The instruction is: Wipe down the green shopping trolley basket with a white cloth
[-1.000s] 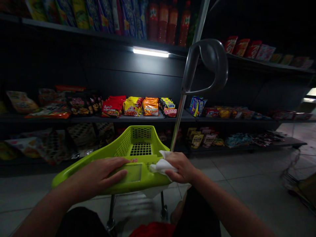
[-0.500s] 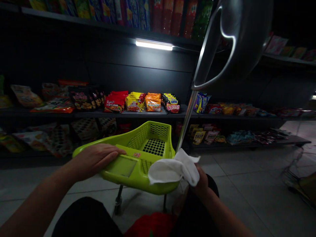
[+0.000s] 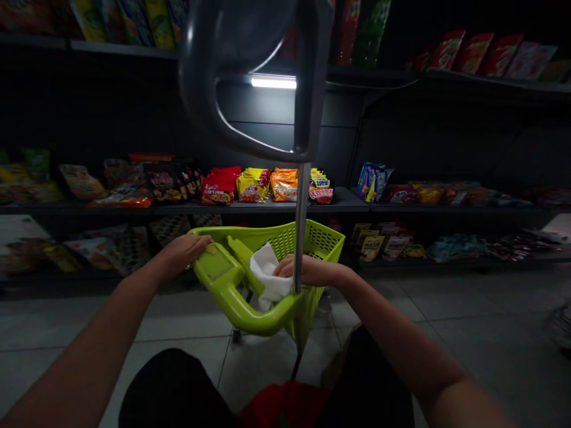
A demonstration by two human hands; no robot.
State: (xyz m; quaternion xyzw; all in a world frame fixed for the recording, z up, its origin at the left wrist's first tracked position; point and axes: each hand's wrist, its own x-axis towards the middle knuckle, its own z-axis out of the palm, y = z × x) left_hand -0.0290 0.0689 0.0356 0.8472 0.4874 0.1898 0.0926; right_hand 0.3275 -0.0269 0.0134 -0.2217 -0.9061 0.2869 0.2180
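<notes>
A lime-green plastic shopping trolley basket (image 3: 321,242) stands in front of me, turned so one corner faces me. My left hand (image 3: 185,251) lies on its near left rim, fingers curled over the edge. My right hand (image 3: 307,270) reaches inside the basket and presses a white cloth (image 3: 266,272) against the inner wall, fingers closed on it. The trolley's silver pole (image 3: 301,226) rises just in front of my right hand to a large grey loop handle (image 3: 250,71) near my head.
Dark store shelves (image 3: 267,208) run across the back, stocked with red, yellow and orange snack packets (image 3: 254,184). A lit strip lamp (image 3: 273,82) hangs under the upper shelf. Grey tiled floor (image 3: 468,321) lies around. My dark trousers and something red (image 3: 285,410) show below.
The basket has swung round so its corner points at me and the handle crossed from right to centre-left. My right hand moved the cloth from the outer rim into the basket.
</notes>
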